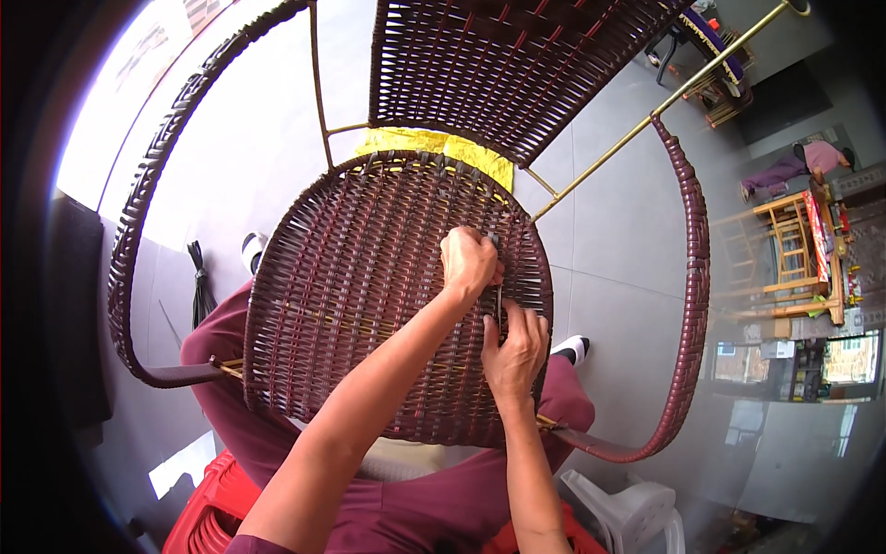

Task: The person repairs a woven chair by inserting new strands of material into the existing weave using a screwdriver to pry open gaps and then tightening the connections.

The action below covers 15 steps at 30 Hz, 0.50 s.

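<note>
**Woven chair seat (360, 268) over your lap (434, 508)**

The dark maroon-brown seat lies over your thighs, its rounded far edge pointing away from you. Your left hand (469, 263) is on the weave toward the seat's right edge, fingers clenched around a slim metal tool (499, 295), much of it hidden by your grip. Your right hand (517, 360) sits just nearer to you, close to that same edge, fingers and thumb bent at the tool's near end; you cannot tell from here whether they pinch anything.

Beyond the seat's far edge stands the woven backrest (498, 74), with yellow material (415, 140) showing in the gap between. Wrapped armrests curve out on the left (138, 212) and right (688, 212). On the grey floor (628, 268), a bundle of black strands (202, 291) lies left of the seat. A white plastic stool (637, 508) stands off the seat's near right corner. Far right, another person (820, 157) bends near a wooden frame (794, 245).
</note>
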Each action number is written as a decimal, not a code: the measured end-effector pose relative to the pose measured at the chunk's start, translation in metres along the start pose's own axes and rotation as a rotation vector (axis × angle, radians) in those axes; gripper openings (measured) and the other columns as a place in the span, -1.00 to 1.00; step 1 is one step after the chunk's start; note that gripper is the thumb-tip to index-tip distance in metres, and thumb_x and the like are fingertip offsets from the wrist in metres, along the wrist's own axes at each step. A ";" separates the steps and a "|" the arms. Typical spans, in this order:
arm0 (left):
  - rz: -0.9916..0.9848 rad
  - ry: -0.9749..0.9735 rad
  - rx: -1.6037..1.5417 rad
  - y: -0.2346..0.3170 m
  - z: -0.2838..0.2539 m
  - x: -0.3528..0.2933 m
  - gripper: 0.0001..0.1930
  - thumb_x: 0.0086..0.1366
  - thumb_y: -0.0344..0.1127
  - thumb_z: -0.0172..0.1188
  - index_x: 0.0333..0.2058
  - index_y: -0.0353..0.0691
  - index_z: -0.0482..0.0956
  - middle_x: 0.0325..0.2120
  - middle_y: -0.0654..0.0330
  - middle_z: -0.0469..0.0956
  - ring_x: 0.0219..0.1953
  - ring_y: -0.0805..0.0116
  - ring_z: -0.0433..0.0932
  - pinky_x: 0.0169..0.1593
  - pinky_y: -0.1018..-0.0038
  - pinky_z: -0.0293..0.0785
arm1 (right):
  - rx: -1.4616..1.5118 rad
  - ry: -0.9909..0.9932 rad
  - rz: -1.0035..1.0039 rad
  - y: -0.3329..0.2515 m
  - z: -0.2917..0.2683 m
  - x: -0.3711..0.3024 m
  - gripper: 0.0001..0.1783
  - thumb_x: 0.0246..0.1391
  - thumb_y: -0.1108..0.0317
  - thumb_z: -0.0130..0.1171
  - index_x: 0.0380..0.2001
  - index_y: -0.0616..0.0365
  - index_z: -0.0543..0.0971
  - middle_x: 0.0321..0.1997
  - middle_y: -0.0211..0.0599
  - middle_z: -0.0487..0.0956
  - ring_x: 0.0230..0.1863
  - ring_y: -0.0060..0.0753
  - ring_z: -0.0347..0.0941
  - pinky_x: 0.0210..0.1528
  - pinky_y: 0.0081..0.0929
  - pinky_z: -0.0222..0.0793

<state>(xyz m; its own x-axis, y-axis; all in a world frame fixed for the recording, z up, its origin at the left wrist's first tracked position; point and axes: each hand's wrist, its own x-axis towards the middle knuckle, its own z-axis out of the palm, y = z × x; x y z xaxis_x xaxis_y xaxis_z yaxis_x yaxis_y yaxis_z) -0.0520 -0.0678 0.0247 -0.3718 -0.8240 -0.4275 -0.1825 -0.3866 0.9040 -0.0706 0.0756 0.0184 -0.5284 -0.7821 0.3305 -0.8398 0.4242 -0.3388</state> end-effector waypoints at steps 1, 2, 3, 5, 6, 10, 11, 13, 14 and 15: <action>-0.007 -0.002 0.030 0.000 0.000 0.002 -0.75 0.19 -0.47 -0.07 -0.59 -0.49 0.47 -0.72 0.00 0.53 -0.76 0.37 0.50 -0.70 0.52 0.47 | 0.020 0.012 -0.005 0.000 0.001 0.000 -0.62 -0.18 0.36 0.27 -0.21 0.19 0.51 -0.42 -0.25 0.42 -0.34 -0.16 0.34 -0.29 -0.25 0.24; -0.032 0.002 0.046 0.001 0.000 0.003 -0.76 0.19 -0.48 -0.07 -0.59 -0.49 0.47 -0.72 0.00 0.53 -0.76 0.37 0.51 -0.70 0.52 0.48 | 0.020 0.008 -0.003 0.000 0.002 -0.001 -0.62 -0.18 0.36 0.27 -0.21 0.19 0.51 -0.42 -0.25 0.42 -0.34 -0.16 0.34 -0.29 -0.25 0.24; -0.033 0.002 0.046 0.002 0.000 0.003 -0.76 0.19 -0.48 -0.07 -0.59 -0.49 0.47 -0.72 0.00 0.53 -0.76 0.37 0.51 -0.70 0.52 0.48 | 0.024 0.002 -0.001 -0.002 0.000 0.000 -0.63 -0.16 0.35 0.26 -0.21 0.20 0.51 -0.42 -0.24 0.42 -0.34 -0.16 0.34 -0.29 -0.25 0.24; -0.025 0.003 0.039 0.001 0.001 0.004 -0.76 0.18 -0.48 -0.06 -0.59 -0.50 0.47 -0.72 0.00 0.53 -0.76 0.37 0.51 -0.69 0.51 0.49 | 0.028 -0.001 -0.001 -0.002 -0.001 0.001 -0.64 -0.15 0.35 0.25 -0.21 0.20 0.51 -0.42 -0.24 0.42 -0.33 -0.15 0.34 -0.29 -0.25 0.24; -0.019 0.000 0.026 0.000 0.002 0.004 -0.76 0.17 -0.49 -0.07 -0.60 -0.50 0.47 -0.72 -0.01 0.53 -0.75 0.36 0.52 -0.69 0.52 0.49 | 0.050 -0.002 0.003 0.000 -0.001 0.002 -0.65 -0.11 0.32 0.23 -0.20 0.20 0.51 -0.42 -0.22 0.42 -0.33 -0.14 0.34 -0.28 -0.24 0.24; -0.040 0.003 0.028 0.001 0.002 0.008 -0.77 0.16 -0.49 -0.07 -0.60 -0.50 0.47 -0.72 -0.01 0.53 -0.75 0.35 0.52 -0.69 0.52 0.49 | 0.106 0.118 0.064 0.000 -0.009 0.017 -0.69 0.02 0.25 0.13 -0.20 0.22 0.51 -0.42 -0.19 0.42 -0.32 -0.11 0.34 -0.26 -0.22 0.25; -0.037 0.008 0.063 0.003 0.003 0.010 -0.77 0.16 -0.50 -0.08 -0.60 -0.50 0.47 -0.72 -0.01 0.53 -0.75 0.35 0.52 -0.68 0.51 0.49 | 0.108 0.157 0.105 0.002 -0.010 0.024 -0.70 0.07 0.23 0.08 -0.20 0.21 0.51 -0.42 -0.18 0.42 -0.32 -0.11 0.34 -0.25 -0.22 0.26; -0.033 0.015 0.099 0.000 0.004 0.013 -0.77 0.15 -0.51 -0.08 -0.61 -0.50 0.47 -0.72 -0.01 0.53 -0.75 0.34 0.52 -0.68 0.51 0.50 | 0.121 0.189 0.175 0.008 -0.012 0.038 -0.71 0.08 0.24 0.07 -0.20 0.19 0.52 -0.42 -0.20 0.42 -0.33 -0.12 0.33 -0.25 -0.22 0.26; -0.032 0.026 0.113 -0.001 0.005 0.014 -0.77 0.16 -0.49 -0.07 -0.59 -0.50 0.48 -0.71 -0.01 0.53 -0.75 0.34 0.52 -0.69 0.50 0.49 | 0.130 0.188 0.196 0.010 -0.012 0.045 -0.73 0.10 0.23 0.04 -0.22 0.17 0.53 -0.38 -0.21 0.45 -0.30 -0.12 0.35 -0.22 -0.23 0.27; -0.031 0.039 0.128 -0.002 0.005 0.015 -0.77 0.18 -0.47 -0.05 -0.57 -0.51 0.48 -0.71 -0.01 0.53 -0.76 0.34 0.52 -0.69 0.50 0.48 | 0.131 0.191 0.195 0.013 -0.010 0.052 -0.73 0.10 0.23 0.04 -0.22 0.17 0.53 -0.38 -0.21 0.45 -0.30 -0.12 0.35 -0.22 -0.23 0.27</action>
<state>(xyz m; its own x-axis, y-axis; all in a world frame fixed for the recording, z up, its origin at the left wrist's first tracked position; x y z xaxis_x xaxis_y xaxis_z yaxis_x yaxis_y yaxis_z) -0.0619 -0.0772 0.0168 -0.3288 -0.8289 -0.4525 -0.3086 -0.3585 0.8810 -0.1104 0.0448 0.0405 -0.7021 -0.5865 0.4039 -0.7038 0.4854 -0.5187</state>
